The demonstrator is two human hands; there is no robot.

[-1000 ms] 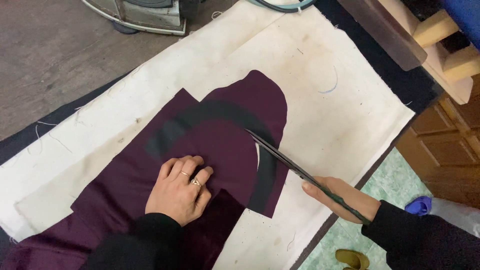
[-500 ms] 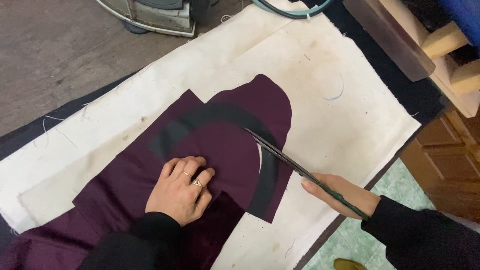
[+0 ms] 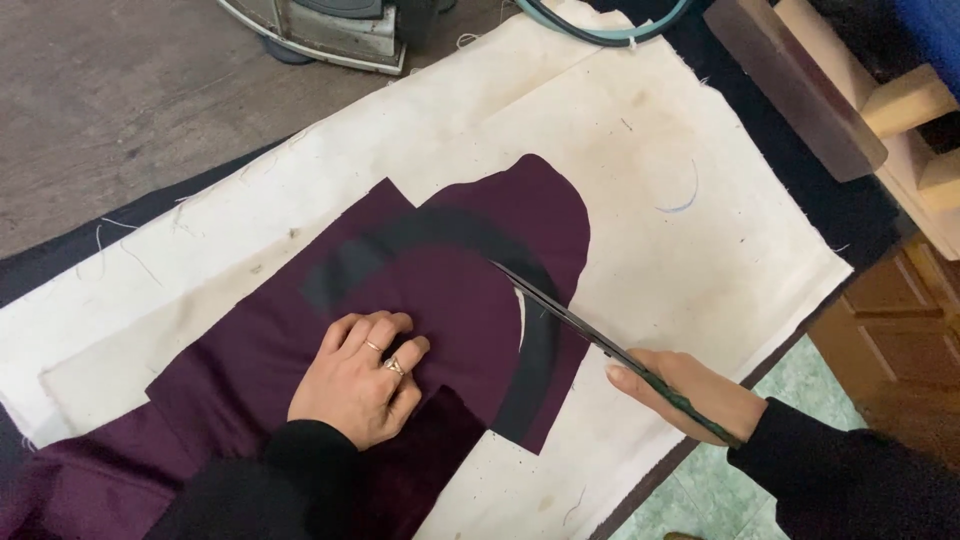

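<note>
Down on the cloth point(image 3: 700, 260), the left hand point(image 3: 360, 385) is lying flat on the purple fabric point(image 3: 450, 300), its fingers loosely together and pressing the fabric against the cloth, with rings showing on two fingers. Meanwhile the right hand point(image 3: 690, 395) is gripping the dark handles of the scissors point(image 3: 590, 335), fingers wrapped round them, and the long blades are pointing up-left into the fabric, their tips lying at the inner edge of a dark curved band point(image 3: 440, 235) that is arching across the purple piece. Beside the blades a narrow pale sliver of cloth is showing through a cut. The fabric is lying spread over the cream cloth, which is covering the work surface. An iron point(image 3: 330, 30) is sitting at the top edge, well apart from both hands, and wooden blocks point(image 3: 850, 90) are lying at the upper right.
</note>
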